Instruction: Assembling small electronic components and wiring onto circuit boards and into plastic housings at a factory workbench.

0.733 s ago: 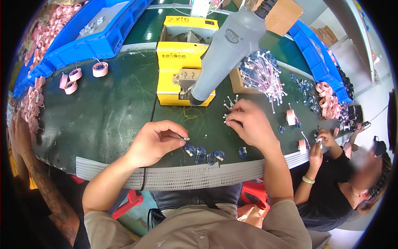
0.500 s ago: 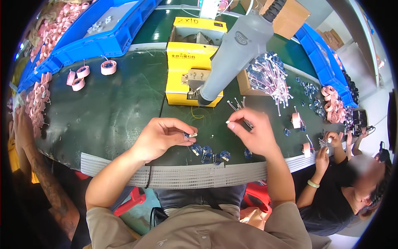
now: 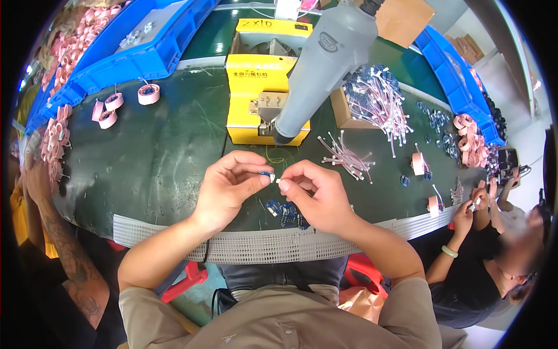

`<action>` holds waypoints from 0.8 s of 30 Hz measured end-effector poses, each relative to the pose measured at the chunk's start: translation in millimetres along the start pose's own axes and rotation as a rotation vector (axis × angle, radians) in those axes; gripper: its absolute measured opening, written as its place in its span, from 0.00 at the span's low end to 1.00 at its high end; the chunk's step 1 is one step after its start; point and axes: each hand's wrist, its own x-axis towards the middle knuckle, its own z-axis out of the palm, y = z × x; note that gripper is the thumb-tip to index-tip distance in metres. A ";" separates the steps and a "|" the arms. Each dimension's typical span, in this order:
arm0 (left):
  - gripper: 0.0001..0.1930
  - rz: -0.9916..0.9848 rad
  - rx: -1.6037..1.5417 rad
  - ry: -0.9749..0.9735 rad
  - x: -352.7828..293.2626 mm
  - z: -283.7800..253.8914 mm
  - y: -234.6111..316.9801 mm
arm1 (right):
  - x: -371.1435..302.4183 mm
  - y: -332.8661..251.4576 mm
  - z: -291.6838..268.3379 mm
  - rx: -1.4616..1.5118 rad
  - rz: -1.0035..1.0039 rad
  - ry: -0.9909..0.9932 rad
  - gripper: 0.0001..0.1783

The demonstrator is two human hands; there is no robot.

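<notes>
In front of one yellow, box-shaped machine [image 3: 258, 85], the person's left hand [image 3: 225, 187] is pinching one small blue-and-white circuit board [image 3: 265, 173] in a closed grip; the right hand [image 3: 315, 196], fingertips together, is holding one tiny white connector [image 3: 278, 181] just beside it. Compared with earlier, the hands are sitting closer together.

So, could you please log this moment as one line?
left hand: pinches blue board | right hand: pinches white part | wire bunch: on table

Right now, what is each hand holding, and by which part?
Left hand: blue board, pinched at its left side. Right hand: white connector, pinched; exact place hidden.
</notes>
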 end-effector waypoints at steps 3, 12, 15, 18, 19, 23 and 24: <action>0.13 -0.003 -0.025 0.050 -2.0 2.2 1.1 | 0.0 -5.2 -0.6 -0.121 -0.079 0.013 0.06; 0.11 0.114 0.097 0.050 -5.6 7.4 -3.4 | 0.7 -9.3 -2.7 -0.308 -0.200 0.039 0.06; 0.09 0.144 0.181 0.070 -8.1 9.4 -4.8 | -1.3 -7.2 -1.8 -0.362 -0.229 0.047 0.06; 0.09 0.168 0.231 0.081 -9.0 9.4 -6.3 | -3.3 -6.0 -0.5 -0.382 -0.254 0.045 0.06; 0.08 0.167 0.230 0.076 -9.2 9.6 -5.9 | -3.4 -6.1 -0.8 -0.381 -0.255 0.037 0.05; 0.07 0.184 0.205 0.009 -10.8 5.6 -5.7 | -1.1 -7.4 -7.3 -0.350 -0.264 0.003 0.05; 0.07 0.184 0.205 0.003 -11.4 6.0 -5.4 | -0.2 -5.7 -12.7 -0.318 -0.282 -0.047 0.05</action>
